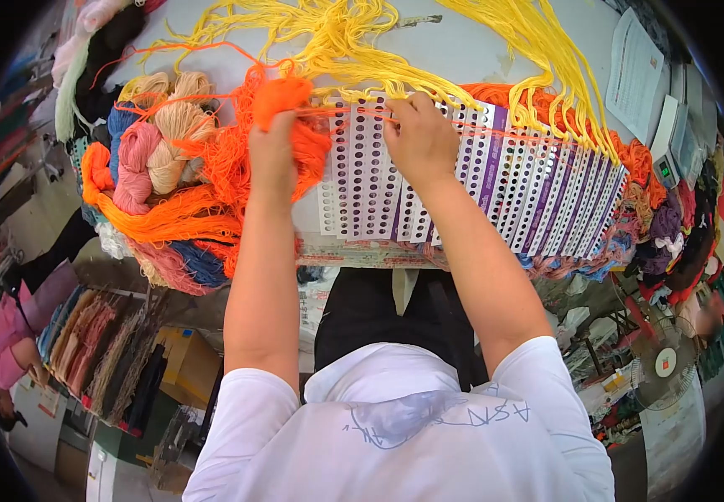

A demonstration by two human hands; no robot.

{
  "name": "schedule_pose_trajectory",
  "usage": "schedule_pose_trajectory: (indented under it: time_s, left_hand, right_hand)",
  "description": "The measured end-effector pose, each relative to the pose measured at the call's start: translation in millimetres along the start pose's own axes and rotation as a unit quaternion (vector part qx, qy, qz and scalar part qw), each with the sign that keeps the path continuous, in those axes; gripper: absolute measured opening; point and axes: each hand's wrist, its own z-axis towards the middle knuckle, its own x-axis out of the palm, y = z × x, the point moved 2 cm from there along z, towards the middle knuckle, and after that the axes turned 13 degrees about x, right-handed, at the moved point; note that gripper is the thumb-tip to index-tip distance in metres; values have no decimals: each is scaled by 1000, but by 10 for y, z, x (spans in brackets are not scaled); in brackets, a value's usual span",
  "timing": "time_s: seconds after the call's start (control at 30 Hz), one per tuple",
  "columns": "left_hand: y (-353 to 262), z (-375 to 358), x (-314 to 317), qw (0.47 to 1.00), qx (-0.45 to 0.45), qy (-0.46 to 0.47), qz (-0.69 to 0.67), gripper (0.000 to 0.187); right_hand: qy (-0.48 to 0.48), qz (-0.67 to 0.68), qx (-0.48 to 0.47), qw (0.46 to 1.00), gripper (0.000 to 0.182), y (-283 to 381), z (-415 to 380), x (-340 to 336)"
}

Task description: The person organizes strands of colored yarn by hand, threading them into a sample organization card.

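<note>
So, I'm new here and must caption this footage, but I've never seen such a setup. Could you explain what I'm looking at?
There is no robot here: a person works with two bare hands. The single picture comes from a camera on their head, looking forward and down, so their white shirt fills the bottom. The view looks curved at the edges.

On the pale table lies a row of white cards punched with round holes, some with purple bands. Yellow threads trail along their far edge, and coloured skeins are heaped at the left.

The left hand holds a bright orange bundle. The right hand appears to pinch orange strands above the cards.
</note>
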Motion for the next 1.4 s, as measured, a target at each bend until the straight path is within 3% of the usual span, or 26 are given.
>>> schedule_pose_trajectory:
  time_s: [0.03, 0.07, 0.13, 0.17, 0.23, 0.27, 0.33, 0.4, 0.47, 0.5, 0.57, 0.7, 0.77, 0.83, 0.9, 0.93, 1.03, 1.1, 1.17, 1.23, 1.33, 1.4]
  left_hand:
    - [-44, -14, -114, 995, -29, 33, -89, 16]
    - [-53, -28, -200, 995, -28, 33, -89, 16]
    - [-117, -93, -190, 939, -86, 133, -307, 12]
    - [-107, -125, -169, 934, -85, 149, -314, 8]
    - [-96, -150, -106, 964, -90, 166, -185, 5]
    - [-57, -153, -36, 964, -90, 167, -187, 5]
    - [55, -157, 183, 966, -66, 252, -7, 14]
    - [283, -119, 195, 959, -52, 276, 25, 15]
    - [403, -91, 144, 921, 85, 295, 239, 17]
    - [371, -93, 143, 921, 85, 297, 239, 17]
    - [112, -62, 72, 966, 135, 168, 143, 20]
    - [-859, 132, -425, 974, 149, 38, 167, 11]
    - [-1357, 384, -880, 989, 124, 1, 76, 5]
    - [-1900, 466, -862, 974, 208, 7, 85, 9]
    - [-2220, 425, -658, 929, 335, -83, 136, 8]
    - [-2280, 402, -554, 916, 359, -49, 170, 3]
    - [-2130, 287, -419, 926, 321, 11, 198, 11]
    - [-1902, -13, -175, 970, 175, 27, 167, 18]
    - [-1658, -285, 21, 989, 52, 117, 70, 24]
    - [-1442, -499, 238, 973, -36, 208, -94, 29]
    - [-1330, -671, 382, 959, -82, 237, -131, 34]
    - [-1330, -710, 401, 953, -94, 242, -153, 35]
  right_hand:
    - [4, -26, -16, 1000, 17, -3, 24, -17]
    - [7, -52, -34, 998, 15, -3, 49, -22]
    - [-3, -59, -66, 996, 12, -10, 85, -14]
    - [-12, -66, -98, 993, 10, -1, 89, -10]
    - [-38, -31, -135, 990, 9, 64, 76, -75]
    - [-62, 4, -170, 984, 9, 97, 49, -118]
    - [-44, 20, -173, 984, 12, 155, -14, -169]
    - [41, 81, -140, 986, 15, 190, -58, -168]
    - [70, 83, -113, 988, 16, 169, -29, -116]
    - [99, 85, -85, 988, 17, 134, -4, -77]
    - [107, 47, -60, 991, 17, 1, 77, 70]
    - [132, -1, -11, 991, 17, -70, 140, 202]
    - [130, -7, 4, 991, 15, -64, 149, 176]
    - [144, 12, 20, 989, 14, -54, 143, 179]
    - [146, 11, 26, 989, 14, -42, 144, 191]
    - [133, 6, 21, 991, 14, -41, 136, 194]
    - [106, 50, -7, 993, 17, 15, 64, 72]
    - [75, 152, -15, 985, 12, 169, -49, -144]
    - [81, 259, 9, 962, 13, 515, -166, -495]
    - [112, 394, 23, 912, 15, 873, -276, -809]
    - [128, 406, -38, 904, 16, 1137, -363, -997]
    - [170, 422, -9, 891, 16, 1136, -380, -1046]
